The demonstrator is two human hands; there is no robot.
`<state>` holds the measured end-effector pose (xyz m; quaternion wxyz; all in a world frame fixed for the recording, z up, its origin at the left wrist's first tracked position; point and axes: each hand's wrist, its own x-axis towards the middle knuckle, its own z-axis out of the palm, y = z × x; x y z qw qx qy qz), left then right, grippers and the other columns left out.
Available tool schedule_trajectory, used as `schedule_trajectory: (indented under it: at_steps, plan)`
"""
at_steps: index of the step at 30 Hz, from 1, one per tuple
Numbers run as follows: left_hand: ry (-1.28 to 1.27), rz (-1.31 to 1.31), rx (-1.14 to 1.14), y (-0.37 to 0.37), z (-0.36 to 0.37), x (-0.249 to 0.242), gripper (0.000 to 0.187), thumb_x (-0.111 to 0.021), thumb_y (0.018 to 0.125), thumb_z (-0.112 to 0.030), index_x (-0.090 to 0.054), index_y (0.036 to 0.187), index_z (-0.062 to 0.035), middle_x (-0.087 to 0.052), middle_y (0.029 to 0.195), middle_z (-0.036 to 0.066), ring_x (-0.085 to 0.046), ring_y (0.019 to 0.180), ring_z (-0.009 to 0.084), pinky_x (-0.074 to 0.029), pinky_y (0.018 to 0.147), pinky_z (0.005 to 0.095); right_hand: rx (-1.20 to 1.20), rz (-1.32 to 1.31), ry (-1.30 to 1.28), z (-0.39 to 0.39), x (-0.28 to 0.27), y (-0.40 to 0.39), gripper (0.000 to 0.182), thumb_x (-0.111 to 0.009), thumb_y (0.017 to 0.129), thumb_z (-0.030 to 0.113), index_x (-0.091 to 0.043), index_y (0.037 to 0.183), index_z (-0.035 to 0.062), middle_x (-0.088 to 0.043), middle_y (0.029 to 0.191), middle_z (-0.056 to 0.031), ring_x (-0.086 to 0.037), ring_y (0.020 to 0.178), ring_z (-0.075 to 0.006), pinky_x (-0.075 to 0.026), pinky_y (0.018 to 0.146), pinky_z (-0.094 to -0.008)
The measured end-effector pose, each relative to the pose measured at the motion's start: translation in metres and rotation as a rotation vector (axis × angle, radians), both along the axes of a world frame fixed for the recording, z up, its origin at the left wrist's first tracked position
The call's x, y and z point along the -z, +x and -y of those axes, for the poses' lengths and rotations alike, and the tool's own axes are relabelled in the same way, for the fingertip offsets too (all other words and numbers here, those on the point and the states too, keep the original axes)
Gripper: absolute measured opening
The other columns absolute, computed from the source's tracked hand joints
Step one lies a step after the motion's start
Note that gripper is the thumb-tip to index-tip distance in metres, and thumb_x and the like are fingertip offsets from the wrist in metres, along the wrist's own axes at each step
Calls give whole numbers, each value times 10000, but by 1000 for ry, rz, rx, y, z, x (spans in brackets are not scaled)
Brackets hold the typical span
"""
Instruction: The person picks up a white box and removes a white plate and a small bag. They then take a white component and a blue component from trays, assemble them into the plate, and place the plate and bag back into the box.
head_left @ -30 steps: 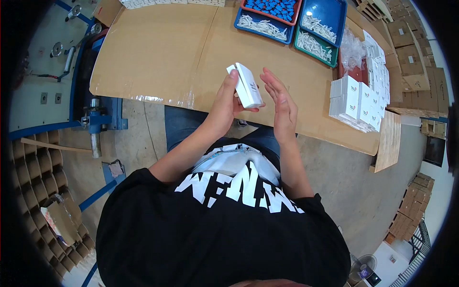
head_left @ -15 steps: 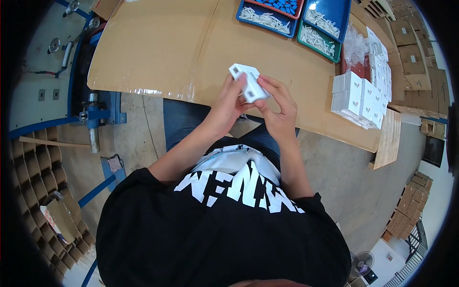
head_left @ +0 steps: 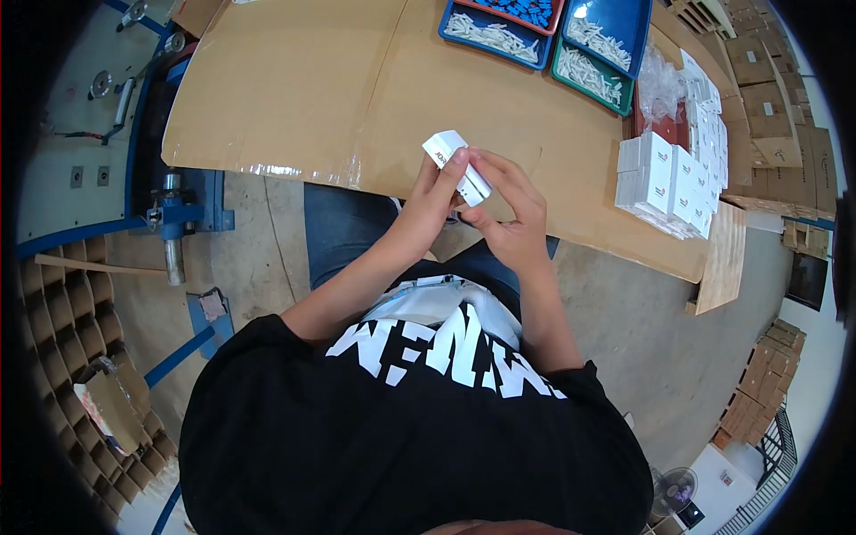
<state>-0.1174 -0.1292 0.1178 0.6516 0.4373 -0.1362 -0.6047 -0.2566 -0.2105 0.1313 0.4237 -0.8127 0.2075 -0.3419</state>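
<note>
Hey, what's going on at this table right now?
A person in a black shirt holds a small white box in both hands above a cardboard-covered table. The left hand grips it from below, and the right hand has its fingers on the box's near end. Finished-looking white boxes are stacked at the right, and trays of small white parts sit at the far edge.

We held a small white carton [head_left: 456, 163] in both hands, our left hand [head_left: 430, 201] and right hand [head_left: 508, 207] gripping it above the cardboard-covered table [head_left: 294, 89]. Blue and green trays [head_left: 571, 36] of white parts sat beyond, stacked white boxes [head_left: 664, 183] to our right.
</note>
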Motion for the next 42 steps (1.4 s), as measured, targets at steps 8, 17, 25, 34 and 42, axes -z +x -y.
schedule_trajectory:
  at_steps: [8, 17, 25, 34, 42]
  plan:
    - [-184, 585, -34, 4, 4, -10, 731, -522, 1080, -426, -181, 1629, -85, -529, 1299, 140, -555, 1079, 188, -473, 938, 320, -3, 14, 163, -1, 9, 8, 667, -805, 889, 298, -561, 1432, -1, -554, 1463, -216, -577, 1315, -336, -482, 1065, -406]
    - [-164, 656, -77, 14, 10, 10, 639, -398, 1116, -437, -271, 1623, -69, -488, 1175, 138, -497, 1065, 220, -408, 978, 327, 30, 101, 365, -13, 18, 24, 633, -730, 966, 232, -484, 1474, -54, -508, 1509, -250, -539, 1374, -328, -466, 1100, -414]
    - [-165, 666, -79, 16, 11, 20, 599, -407, 1120, -381, -289, 1612, -62, -461, 1114, 112, -481, 996, 194, -412, 934, 310, -5, -169, -80, -8, 14, 24, 513, -550, 1046, 181, -457, 1435, -140, -514, 1435, -354, -577, 1280, -468, -514, 1033, -429]
    - [-172, 660, -97, 18, 14, 22, 568, -397, 1120, -332, -310, 1593, -30, -460, 1107, 108, -482, 991, 189, -410, 928, 299, 19, -196, -189, -3, 17, 31, 491, -497, 1046, 148, -456, 1431, -153, -541, 1398, -361, -656, 1154, -465, -572, 918, -432]
    - [-233, 674, -111, 25, 17, 16, 592, -390, 1120, -375, -321, 1580, -8, -475, 1136, 117, -497, 1068, 203, -396, 982, 318, 29, -154, -127, -1, 14, 35, 529, -524, 1040, 182, -445, 1464, -124, -529, 1425, -344, -629, 1210, -456, -540, 977, -429]
